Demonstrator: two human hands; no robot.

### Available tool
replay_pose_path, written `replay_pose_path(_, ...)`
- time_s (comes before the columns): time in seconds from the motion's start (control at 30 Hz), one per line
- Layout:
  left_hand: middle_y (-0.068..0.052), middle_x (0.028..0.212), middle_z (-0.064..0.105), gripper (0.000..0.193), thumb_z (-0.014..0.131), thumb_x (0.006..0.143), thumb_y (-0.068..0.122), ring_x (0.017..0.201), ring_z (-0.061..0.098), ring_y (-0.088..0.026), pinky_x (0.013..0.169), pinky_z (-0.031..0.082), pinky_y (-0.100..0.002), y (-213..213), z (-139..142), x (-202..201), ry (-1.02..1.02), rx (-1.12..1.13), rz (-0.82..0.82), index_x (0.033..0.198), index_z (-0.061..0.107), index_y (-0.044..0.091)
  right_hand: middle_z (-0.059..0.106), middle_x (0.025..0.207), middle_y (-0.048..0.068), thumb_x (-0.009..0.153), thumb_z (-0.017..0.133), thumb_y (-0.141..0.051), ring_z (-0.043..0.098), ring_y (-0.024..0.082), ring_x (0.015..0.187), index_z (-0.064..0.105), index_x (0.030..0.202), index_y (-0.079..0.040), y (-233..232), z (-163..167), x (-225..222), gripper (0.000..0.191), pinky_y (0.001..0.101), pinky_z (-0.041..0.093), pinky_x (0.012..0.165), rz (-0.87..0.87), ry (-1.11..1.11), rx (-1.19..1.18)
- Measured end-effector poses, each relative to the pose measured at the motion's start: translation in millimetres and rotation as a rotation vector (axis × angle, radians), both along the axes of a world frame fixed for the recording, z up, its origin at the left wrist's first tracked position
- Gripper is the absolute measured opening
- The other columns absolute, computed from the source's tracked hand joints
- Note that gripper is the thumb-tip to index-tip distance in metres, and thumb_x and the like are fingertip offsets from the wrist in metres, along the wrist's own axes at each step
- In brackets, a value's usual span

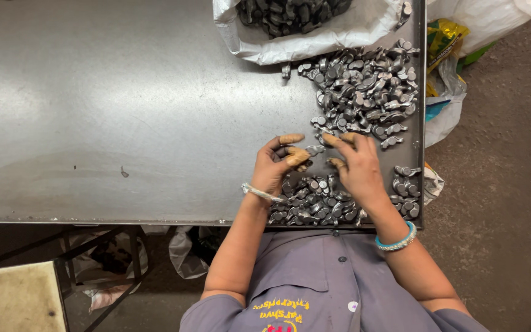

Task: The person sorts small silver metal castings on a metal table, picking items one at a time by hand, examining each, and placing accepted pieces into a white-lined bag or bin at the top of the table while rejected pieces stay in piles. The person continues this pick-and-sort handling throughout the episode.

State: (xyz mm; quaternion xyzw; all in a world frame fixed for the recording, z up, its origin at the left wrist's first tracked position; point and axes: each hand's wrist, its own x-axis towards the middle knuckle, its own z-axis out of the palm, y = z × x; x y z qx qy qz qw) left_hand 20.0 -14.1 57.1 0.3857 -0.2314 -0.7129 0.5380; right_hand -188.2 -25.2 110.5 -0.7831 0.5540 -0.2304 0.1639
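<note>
Fingertips point(292, 139) in tan caps meet at centre frame: the left hand point(271, 169) pinches a small metal part point(314, 149), while the right hand point(359, 169) lies with fingers spread loosely over the parts, grasping nothing that shows. Below both hands a near pile point(314, 206) runs up to the table's front edge point(124, 222). Above, a far pile point(364, 89) spreads to the right edge, just under a white bag point(314, 43) of more parts at the top. Bare steel point(93, 110) fills the whole left half of the frame. Brown floor point(499, 184) lies right.
</note>
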Motion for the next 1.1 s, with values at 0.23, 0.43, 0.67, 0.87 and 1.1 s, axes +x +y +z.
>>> replay_pose_path(0.23, -0.011, 0.098, 0.073, 0.038, 0.061, 0.101, 0.037, 0.088, 0.072, -0.02, 0.073, 0.062, -0.034, -7.1, -3.3, 15.3, 0.282, 0.146, -0.082, 0.101, 0.068, 0.0, 0.066, 0.109, 0.01, 0.075, 0.081, -0.006, 0.057, 0.032, 0.107, 0.07, 0.103, -0.008, -0.8, -18.5, -6.5, 0.03, 0.0412, 0.05, 0.095, 0.022, 0.054, -0.01)
replay_pose_path(0.43, -0.011, 0.08, 0.072, 0.044, 0.063, 0.102, 0.042, 0.065, 0.064, -0.019, 0.056, 0.052, -0.03, -9.5, -30.1, 4.8, 0.281, 0.286, -0.102, 0.087, 0.072, 0.001, 0.072, 0.092, 0.007, 0.083, 0.085, -0.013, 0.065, 0.021, 0.082, 0.065, 0.099, -0.003, -7.1, -62.5, -57.4, 0.028, 0.0364, 0.054, 0.074, -0.226, -0.47, 0.522)
replay_pose_path(0.67, -0.012, 0.083, 0.073, 0.041, 0.067, 0.099, 0.041, 0.069, 0.068, -0.019, 0.058, 0.053, -0.03, -7.4, -33.7, -10.5, 0.35, 0.406, -0.077, 0.087, 0.073, 0.002, 0.071, 0.11, 0.013, 0.096, 0.072, -0.012, 0.071, 0.025, 0.095, 0.063, 0.128, -0.004, 1.5, -89.0, -99.3, 0.035, 0.0406, 0.06, 0.078, -0.138, -1.775, 1.011)
replay_pose_path(0.87, -0.01, 0.083, 0.072, 0.039, 0.065, 0.101, 0.039, 0.068, 0.068, -0.015, 0.057, 0.054, -0.026, -5.2, -17.9, -15.5, 0.252, 0.312, -0.14, 0.103, 0.072, 0.0, 0.074, 0.113, 0.017, 0.097, 0.066, -0.011, 0.071, 0.025, 0.092, 0.062, 0.13, 0.0, -4.1, -79.3, -93.3, 0.036, 0.0383, 0.059, 0.077, -0.203, -1.627, 1.022)
replay_pose_path(1.1, -0.007, 0.087, 0.074, 0.043, 0.054, 0.102, 0.045, 0.063, 0.07, -0.013, 0.051, 0.055, -0.024, -5.0, -9.9, -38.1, 0.144, 0.363, -0.186, 0.111, 0.067, 0.005, 0.069, 0.106, 0.011, 0.096, 0.074, -0.005, 0.063, 0.024, 0.097, 0.074, 0.126, -0.001, -22.2, -42.1, -50.6, 0.03, 0.0377, 0.053, 0.087, 0.044, -0.806, 0.501)
